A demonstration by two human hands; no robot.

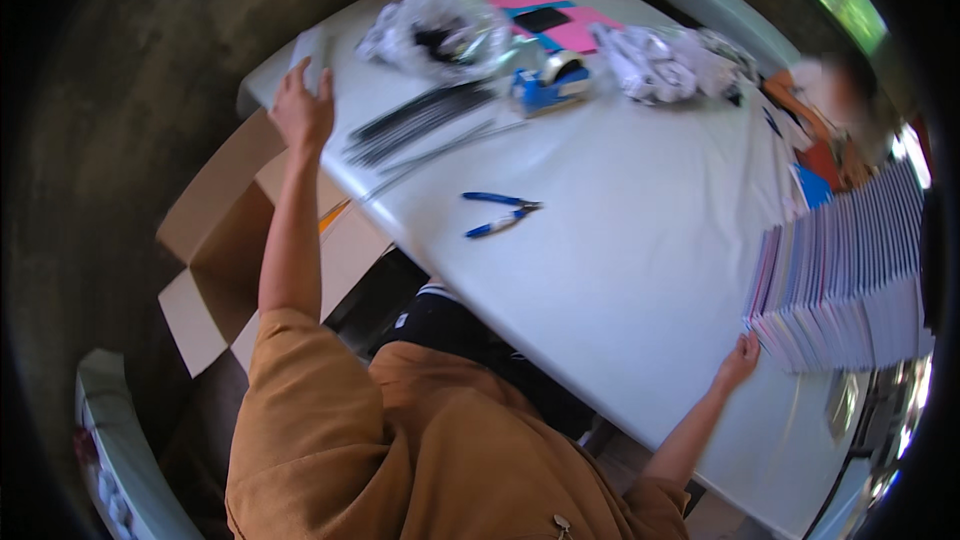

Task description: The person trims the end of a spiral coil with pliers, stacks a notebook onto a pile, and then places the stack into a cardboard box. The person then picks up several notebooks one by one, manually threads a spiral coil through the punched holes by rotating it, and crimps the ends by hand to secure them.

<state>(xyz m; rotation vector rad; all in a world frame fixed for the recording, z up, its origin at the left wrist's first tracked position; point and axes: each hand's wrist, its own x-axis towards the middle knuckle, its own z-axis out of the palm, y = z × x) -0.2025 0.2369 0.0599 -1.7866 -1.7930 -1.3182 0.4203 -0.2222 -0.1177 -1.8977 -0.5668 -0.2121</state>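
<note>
A white counter (620, 240) fills most of the view, running from upper left to lower right. Below its near edge, on the left, open cardboard boxes (215, 240) sit on the floor.

On the counter's right end lies a long fanned row of booklets (850, 280), overlapping like shingles with their spines towards the person. The right hand (740, 358) rests at the near left corner of this row, fingertips touching the lowest booklets; the fingers look loosely spread and grip nothing that shows.

At the far end, a crumpled clear plastic bag (435, 28) with something dark inside lies near the left corner, and a heap of crumpled white wrapping (660, 60) lies to its right. Between and behind them are pink sheets (565, 25) with a dark rectangle on top.

A bundle of thin dark rods (420, 120) lies flat just in front of the bag, angled towards the left edge.

The left hand (302, 110) reaches to the far left corner of the counter, near the rods. Its fingers are up against a pale sheet (312, 48) standing at the corner; whether they pinch it cannot be told.

A blue tape dispenser (548, 80) stands between the bag and the wrapping. Blue-handled pliers (500, 213) lie alone, handles apart, in the middle of the counter, well apart from both hands.
</note>
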